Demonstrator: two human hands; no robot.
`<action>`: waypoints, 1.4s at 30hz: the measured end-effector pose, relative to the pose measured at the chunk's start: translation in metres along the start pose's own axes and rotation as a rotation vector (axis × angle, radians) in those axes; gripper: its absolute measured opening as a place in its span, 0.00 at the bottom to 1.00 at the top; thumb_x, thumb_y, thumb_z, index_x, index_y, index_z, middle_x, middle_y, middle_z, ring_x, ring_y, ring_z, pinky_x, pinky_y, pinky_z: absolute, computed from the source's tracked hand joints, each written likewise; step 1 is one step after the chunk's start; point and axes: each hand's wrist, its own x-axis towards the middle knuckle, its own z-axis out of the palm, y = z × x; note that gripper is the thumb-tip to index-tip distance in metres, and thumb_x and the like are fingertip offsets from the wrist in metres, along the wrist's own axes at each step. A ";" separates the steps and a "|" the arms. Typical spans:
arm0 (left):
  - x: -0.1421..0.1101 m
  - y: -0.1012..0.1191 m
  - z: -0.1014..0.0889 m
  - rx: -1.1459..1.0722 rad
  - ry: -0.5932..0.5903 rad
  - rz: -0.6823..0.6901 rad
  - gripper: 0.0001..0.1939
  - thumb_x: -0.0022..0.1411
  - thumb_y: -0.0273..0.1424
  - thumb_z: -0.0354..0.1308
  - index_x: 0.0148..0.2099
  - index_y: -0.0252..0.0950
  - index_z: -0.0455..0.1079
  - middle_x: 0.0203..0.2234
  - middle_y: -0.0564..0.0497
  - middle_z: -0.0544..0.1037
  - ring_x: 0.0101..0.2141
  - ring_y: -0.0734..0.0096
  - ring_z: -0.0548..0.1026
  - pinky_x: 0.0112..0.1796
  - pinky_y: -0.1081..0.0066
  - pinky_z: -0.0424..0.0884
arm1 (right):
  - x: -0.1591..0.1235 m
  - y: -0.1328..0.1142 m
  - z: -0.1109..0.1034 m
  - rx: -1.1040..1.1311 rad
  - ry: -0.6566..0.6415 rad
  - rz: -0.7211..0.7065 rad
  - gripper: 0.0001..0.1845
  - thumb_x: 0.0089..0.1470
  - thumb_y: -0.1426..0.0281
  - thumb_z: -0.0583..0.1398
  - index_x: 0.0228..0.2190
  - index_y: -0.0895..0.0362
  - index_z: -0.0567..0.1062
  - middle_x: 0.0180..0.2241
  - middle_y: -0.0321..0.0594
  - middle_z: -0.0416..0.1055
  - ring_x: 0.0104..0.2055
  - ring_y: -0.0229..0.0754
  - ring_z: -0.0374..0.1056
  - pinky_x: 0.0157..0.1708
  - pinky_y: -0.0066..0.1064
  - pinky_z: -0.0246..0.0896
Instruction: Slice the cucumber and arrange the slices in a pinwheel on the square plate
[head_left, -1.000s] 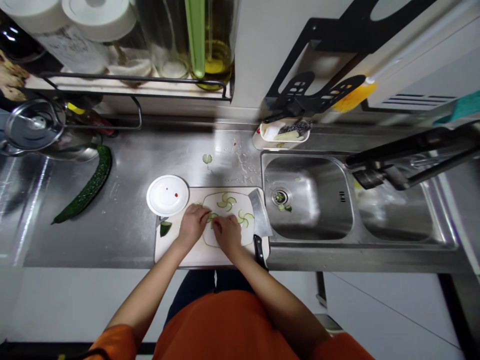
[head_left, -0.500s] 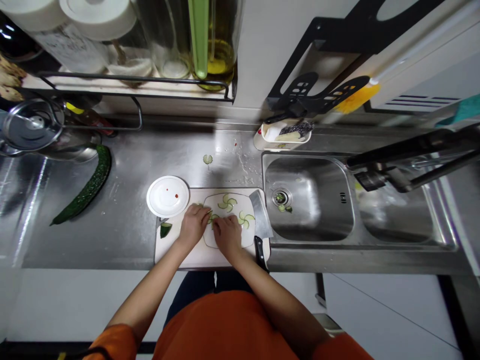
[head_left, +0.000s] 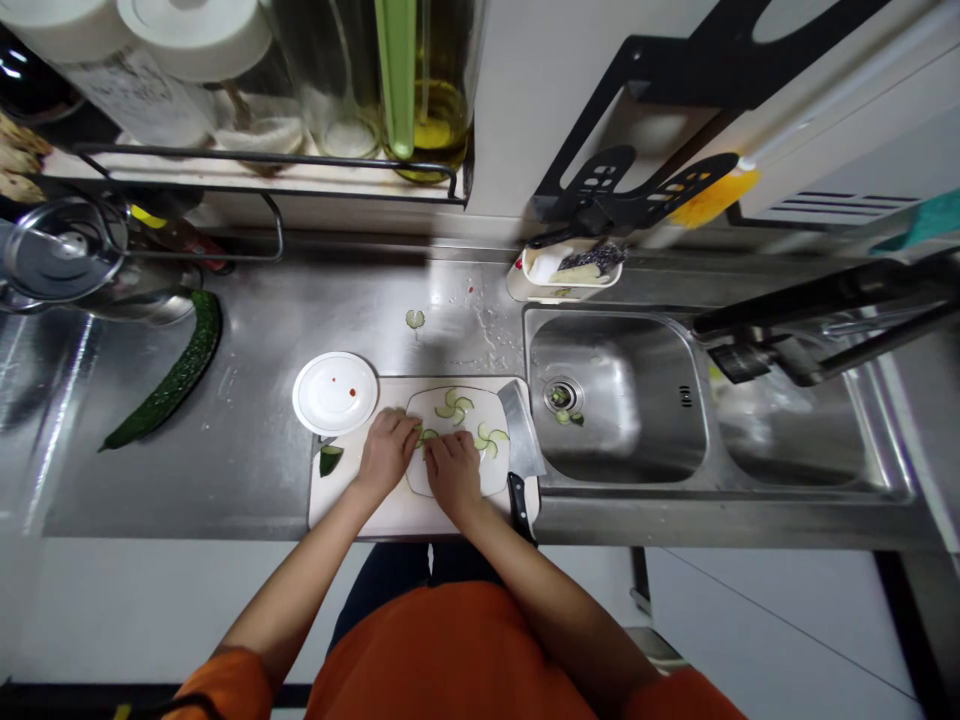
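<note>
A white plate with a dark outline (head_left: pixel 491 481) lies on the white cutting board (head_left: pixel 352 512). Thin cucumber slices form one pinwheel (head_left: pixel 454 405) near its far edge and another (head_left: pixel 491 440) on its right. At the plate's left side, my left hand (head_left: pixel 386 452) has its fingers closed together by some cucumber slices (head_left: pixel 426 436). My right hand (head_left: pixel 454 472) reaches to the same slices from the right, fingertips bent down and pressed together on them. The fingers hide part of these slices. A cleaver (head_left: pixel 523 430) rests along the board's right side.
Left of the plate are a small white dish (head_left: pixel 335 394) with red bits and a cucumber end (head_left: pixel 330 460). A long cucumber (head_left: pixel 176 385) lies farther left. Rightward is the sink (head_left: pixel 622 400), with cucumber scraps at its drain. A bottle rack (head_left: pixel 300 188) overhangs the counter's back.
My right hand has shifted very slightly left over the slices. My left hand stays almost where it was, and the other things have not moved.
</note>
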 end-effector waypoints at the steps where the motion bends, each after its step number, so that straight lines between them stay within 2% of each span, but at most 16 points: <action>1: 0.000 0.000 0.000 0.005 0.000 0.001 0.10 0.64 0.29 0.51 0.43 0.37 0.72 0.34 0.46 0.72 0.39 0.62 0.67 0.41 0.62 0.67 | -0.001 0.000 0.001 -0.013 0.002 -0.008 0.10 0.58 0.71 0.55 0.34 0.57 0.76 0.30 0.44 0.70 0.40 0.47 0.57 0.40 0.37 0.51; 5: 0.001 0.000 0.000 0.018 -0.002 0.006 0.10 0.64 0.29 0.50 0.41 0.37 0.73 0.32 0.46 0.71 0.39 0.62 0.67 0.41 0.63 0.67 | -0.005 0.000 0.003 -0.077 0.025 -0.053 0.11 0.60 0.70 0.54 0.40 0.55 0.76 0.33 0.45 0.71 0.44 0.49 0.57 0.38 0.38 0.50; 10: 0.001 0.001 -0.001 0.031 -0.006 0.011 0.10 0.64 0.29 0.51 0.40 0.37 0.73 0.32 0.46 0.71 0.39 0.61 0.67 0.41 0.62 0.67 | -0.009 0.000 0.006 -0.142 0.076 -0.126 0.13 0.60 0.72 0.54 0.42 0.54 0.76 0.35 0.44 0.72 0.44 0.49 0.58 0.37 0.39 0.48; 14: 0.001 0.002 -0.001 0.042 -0.010 0.011 0.10 0.64 0.29 0.50 0.40 0.36 0.73 0.32 0.46 0.71 0.39 0.62 0.67 0.40 0.63 0.67 | -0.011 0.000 0.009 -0.159 0.065 -0.131 0.14 0.59 0.73 0.54 0.44 0.54 0.75 0.37 0.45 0.72 0.45 0.50 0.58 0.37 0.40 0.48; 20: 0.001 0.002 -0.002 0.047 -0.006 0.014 0.10 0.64 0.28 0.51 0.41 0.36 0.73 0.32 0.46 0.72 0.38 0.62 0.67 0.40 0.64 0.67 | -0.010 0.000 0.009 -0.151 0.046 -0.125 0.13 0.60 0.73 0.54 0.43 0.54 0.75 0.37 0.45 0.72 0.46 0.51 0.57 0.38 0.40 0.47; 25: -0.001 0.003 -0.003 0.031 0.013 0.013 0.10 0.65 0.29 0.51 0.42 0.36 0.73 0.34 0.45 0.73 0.39 0.63 0.68 0.42 0.64 0.67 | -0.010 0.000 0.008 -0.183 0.109 -0.151 0.12 0.59 0.73 0.55 0.42 0.54 0.76 0.36 0.44 0.72 0.45 0.50 0.57 0.37 0.39 0.47; 28: -0.003 -0.001 -0.009 0.013 0.076 0.001 0.10 0.65 0.30 0.51 0.42 0.35 0.73 0.35 0.45 0.75 0.40 0.64 0.69 0.43 0.65 0.67 | -0.010 0.000 0.007 -0.176 0.147 -0.162 0.12 0.58 0.73 0.56 0.42 0.54 0.76 0.35 0.43 0.72 0.44 0.49 0.58 0.37 0.39 0.47; 31: -0.005 -0.011 -0.021 0.047 0.176 -0.096 0.10 0.64 0.31 0.51 0.42 0.35 0.73 0.36 0.46 0.77 0.39 0.64 0.71 0.44 0.65 0.66 | -0.010 0.000 0.004 -0.141 0.180 -0.177 0.12 0.57 0.73 0.57 0.42 0.54 0.76 0.36 0.43 0.72 0.44 0.48 0.58 0.37 0.38 0.47; 35: -0.002 -0.029 -0.040 0.147 0.274 -0.361 0.13 0.62 0.34 0.51 0.41 0.34 0.74 0.35 0.45 0.78 0.37 0.62 0.73 0.42 0.64 0.67 | -0.011 0.001 0.002 -0.109 0.191 -0.185 0.12 0.57 0.73 0.57 0.42 0.55 0.76 0.35 0.42 0.72 0.44 0.48 0.58 0.37 0.38 0.47; 42: 0.012 -0.038 -0.057 0.180 0.249 -0.623 0.15 0.61 0.36 0.50 0.38 0.37 0.75 0.34 0.44 0.78 0.37 0.62 0.73 0.41 0.66 0.66 | -0.015 0.002 0.001 -0.077 0.188 -0.184 0.11 0.57 0.72 0.57 0.41 0.54 0.76 0.34 0.42 0.72 0.44 0.49 0.58 0.38 0.39 0.47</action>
